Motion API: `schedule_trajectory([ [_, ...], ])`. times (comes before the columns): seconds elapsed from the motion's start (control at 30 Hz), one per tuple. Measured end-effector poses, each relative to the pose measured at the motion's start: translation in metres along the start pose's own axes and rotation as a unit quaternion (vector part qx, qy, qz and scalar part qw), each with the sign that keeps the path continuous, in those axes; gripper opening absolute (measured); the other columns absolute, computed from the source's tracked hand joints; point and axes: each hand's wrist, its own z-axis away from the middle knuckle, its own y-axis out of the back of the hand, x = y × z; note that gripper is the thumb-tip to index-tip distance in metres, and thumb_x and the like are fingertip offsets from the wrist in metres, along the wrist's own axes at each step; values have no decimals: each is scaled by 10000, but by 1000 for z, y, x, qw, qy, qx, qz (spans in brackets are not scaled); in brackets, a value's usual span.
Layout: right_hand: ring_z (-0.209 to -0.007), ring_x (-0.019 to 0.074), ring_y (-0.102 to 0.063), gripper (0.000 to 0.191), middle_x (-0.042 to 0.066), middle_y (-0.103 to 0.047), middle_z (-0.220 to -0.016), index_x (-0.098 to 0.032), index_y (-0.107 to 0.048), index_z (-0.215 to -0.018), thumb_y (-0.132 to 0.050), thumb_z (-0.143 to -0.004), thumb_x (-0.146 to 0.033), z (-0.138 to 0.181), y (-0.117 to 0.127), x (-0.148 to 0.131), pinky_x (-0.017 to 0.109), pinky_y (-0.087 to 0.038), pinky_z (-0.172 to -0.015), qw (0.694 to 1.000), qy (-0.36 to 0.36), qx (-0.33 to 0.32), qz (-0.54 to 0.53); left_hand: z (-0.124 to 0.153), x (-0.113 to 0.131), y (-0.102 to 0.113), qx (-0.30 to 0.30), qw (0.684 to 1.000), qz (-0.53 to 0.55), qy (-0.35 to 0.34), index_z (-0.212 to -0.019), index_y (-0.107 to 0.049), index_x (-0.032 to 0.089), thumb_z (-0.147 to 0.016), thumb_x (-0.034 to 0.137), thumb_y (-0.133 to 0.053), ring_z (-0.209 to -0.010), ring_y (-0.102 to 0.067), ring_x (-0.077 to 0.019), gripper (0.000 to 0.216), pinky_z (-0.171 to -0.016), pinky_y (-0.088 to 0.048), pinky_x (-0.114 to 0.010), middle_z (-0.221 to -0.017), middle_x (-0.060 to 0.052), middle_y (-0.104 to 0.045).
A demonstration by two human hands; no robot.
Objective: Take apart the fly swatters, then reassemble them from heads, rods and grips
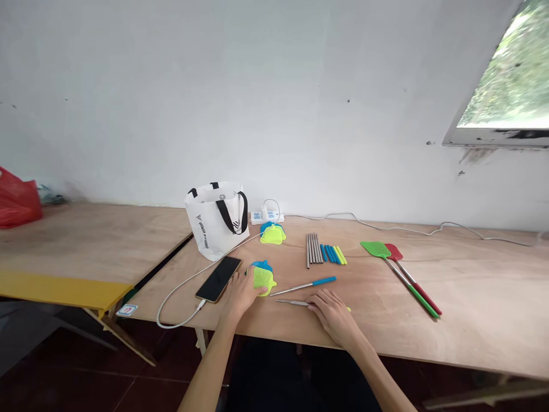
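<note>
My left hand (241, 294) rests on the wooden table (472, 309) with its fingers on a yellow-green swatter head (262, 279) that lies over a blue one. My right hand (332, 313) lies flat over a thin metal rod with a yellow-green handle (290, 302); only the rod's bare end and a tip of the handle show. Just beyond it lies a metal rod with a blue handle (306, 284). Farther back sit several loose metal rods (313, 249) and blue and yellow-green handles (333, 254).
A black phone (218, 278) on a white cable lies left of my left hand. Behind it stand a white tote bag (218, 218), another pair of swatter heads (273, 233) and a power strip (266, 216). Assembled green and red swatters (401, 276) lie to the right. A red bag (17, 200) sits far left.
</note>
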Motion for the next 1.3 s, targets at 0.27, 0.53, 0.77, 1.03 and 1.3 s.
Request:
schedule_trajectory([
  [0.27,-823,229,-612,223,44,-647,-876,-235,-569,-958,-372,-1038,-169,2,-7,7,341,-474,-730,999,-16,32,11,-4,8,12,25,992,122,-34,-1466,-443,270,-751,236,-718,-1373,-496,-360,767,-1038,-433,-433,-1484,-164,-528],
  [0.53,-992,236,-671,402,58,-680,-1104,-302,-555,-1361,-354,-1028,-198,3,2,3,346,-551,-776,996,-68,57,-20,-8,26,16,48,922,379,-65,-1166,-706,154,-823,400,-700,-1052,-681,-318,422,-921,-534,-402,-1125,-123,-746],
  [0.77,-938,232,-692,393,68,-695,-1019,-296,-604,-1351,-342,-1059,-272,4,3,8,308,-545,-711,984,-109,138,-23,-3,51,-2,-35,858,510,-51,-969,-707,154,-733,423,-820,-802,-694,-216,375,-720,-569,-288,-854,-40,-735],
  [1.03,-788,194,-679,556,56,-671,-970,-315,-475,-1505,-315,-999,-154,7,2,9,262,-542,-633,989,-90,115,-4,3,65,-12,-59,841,536,-54,-713,-666,156,-603,486,-899,-645,-651,-167,419,-578,-523,-233,-649,10,-659],
  [1.3,-965,229,-701,408,67,-714,-1052,-315,-610,-1374,-353,-1063,-258,5,2,6,287,-549,-705,984,-95,150,-24,5,74,-20,-39,787,616,14,-883,-762,120,-662,557,-864,-820,-729,-268,500,-681,-584,-314,-839,-89,-769],
])
